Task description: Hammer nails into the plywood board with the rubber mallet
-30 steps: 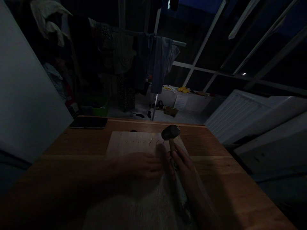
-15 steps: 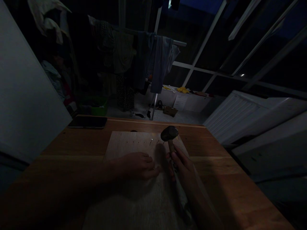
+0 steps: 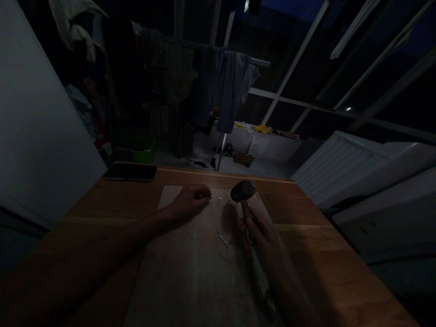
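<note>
My right hand (image 3: 262, 234) is wrapped round the wooden handle of a hammer (image 3: 243, 191), its dark head raised over the right part of a pale wooden board (image 3: 184, 277). Near the board's far edge, my left hand (image 3: 194, 198) has its thumb and fingertips pinched together; whatever is between them is too dark and small to make out. Just right of those fingertips, a thin nail (image 3: 219, 201) stands tilted in the board, with another nail (image 3: 228, 200) beside it. Closer to me lie a loose shiny nail (image 3: 222, 238) and a fainter one (image 3: 225, 259).
The board rests on a wooden table (image 3: 303, 236). A dark phone (image 3: 130, 171) lies at the table's far left corner. Beyond are clothes on a drying rack (image 3: 231, 91), a green basin (image 3: 145, 152) and a white ridged panel (image 3: 335, 159) to the right.
My left hand has moved away and to the left, from over the loose nails to the board's far edge, uncovering them. My right hand keeps the hammer in nearly the same place.
</note>
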Demonstrator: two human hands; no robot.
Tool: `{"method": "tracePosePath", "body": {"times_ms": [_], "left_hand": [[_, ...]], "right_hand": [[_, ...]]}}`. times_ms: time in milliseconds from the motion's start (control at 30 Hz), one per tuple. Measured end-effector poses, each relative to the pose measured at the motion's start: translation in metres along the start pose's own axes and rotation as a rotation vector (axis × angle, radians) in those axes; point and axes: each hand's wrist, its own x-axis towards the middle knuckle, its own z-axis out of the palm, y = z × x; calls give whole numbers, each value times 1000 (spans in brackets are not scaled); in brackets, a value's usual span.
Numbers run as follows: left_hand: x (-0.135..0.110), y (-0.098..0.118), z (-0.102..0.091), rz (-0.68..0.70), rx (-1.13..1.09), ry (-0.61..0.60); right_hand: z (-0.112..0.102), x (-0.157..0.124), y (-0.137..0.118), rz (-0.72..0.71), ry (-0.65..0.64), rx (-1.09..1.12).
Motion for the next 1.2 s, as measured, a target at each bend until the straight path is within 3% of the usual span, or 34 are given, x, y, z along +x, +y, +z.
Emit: {"method": "tracePosePath", "body": {"times_ms": [300,467,633,767,933,1200], "left_hand": [[-1,-2,2,64,12,-17],[-1,-3,3,59,30,-20],[-1,-3,4,67,17,-35],[-1,-3,4,73,22,-22],[-2,-2,5,75,55,-44],[-1,-4,5,6,-1,-79]], "right_hand": [[3,0,-2,-44,3,-71],[7,0,-17,-2,-76,-10],[16,8,-27,-73,-112,68],[23,15,-24,-129,-111,67],[22,15,-12,-93,-91,14],[23,11,-7,-56,-220,-76]]}}
